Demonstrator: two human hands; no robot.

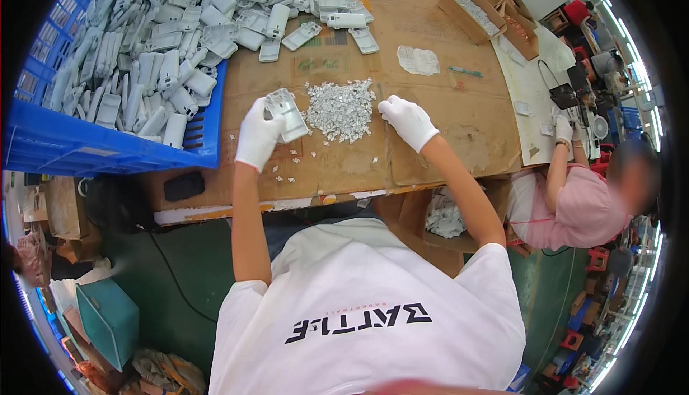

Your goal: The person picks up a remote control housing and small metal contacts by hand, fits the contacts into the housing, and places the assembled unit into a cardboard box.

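Observation:
My left hand (pixel 257 138), in a white glove, is closed on the edge of a white plastic housing (pixel 289 116), a hollow rectangular shell with its inner side facing up. Right beside the housing lies a heap of small silvery metal pieces (pixel 341 110) on the cardboard-covered table (pixel 438 129). Just to the heap's right is my right hand (pixel 409 122), also gloved, its thumb and fingertips pinched together. Whatever may be between those fingertips is too small to make out. A few loose metal pieces are scattered near my left wrist.
At the left, a blue crate (pixel 108 147) is piled with white housings (pixel 169 68), some spilling onto the table. A paper sheet (pixel 418 60), a pen (pixel 465 72) and open cardboard boxes (pixel 474 18) lie farther right. A dark flat object (pixel 184 186) rests near the front edge. A co-worker (pixel 574 205) sits at right.

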